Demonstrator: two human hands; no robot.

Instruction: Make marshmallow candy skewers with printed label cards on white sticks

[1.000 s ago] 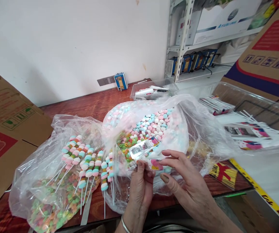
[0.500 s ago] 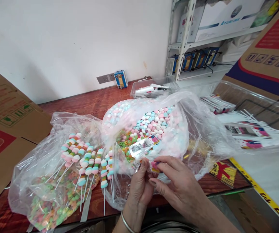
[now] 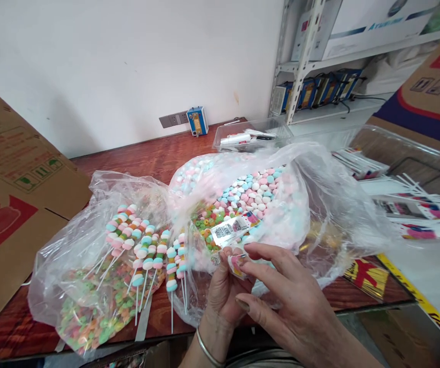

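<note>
The left hand (image 3: 223, 294) and right hand (image 3: 281, 296) meet at the near edge of the worktop (image 3: 154, 158); both pinch a small clear sleeve (image 3: 237, 266) with a pink print, left thumb and fingers closed on its left end, right fingertips closed on its right end; the sleeve sits at 6 o'clock of the open bag (image 3: 281, 204) of loose pink, blue and white sweets; a labelled packet (image 3: 233, 228) lies just at 12 o'clock of the hands; at 9 o'clock a second bag (image 3: 74, 266) holds sweet skewers (image 3: 143, 250) on white sticks; a cardboard box (image 3: 8, 194) lies far left; a clear tray (image 3: 407, 199) of printed sleeves stands at 3 o'clock.
</note>
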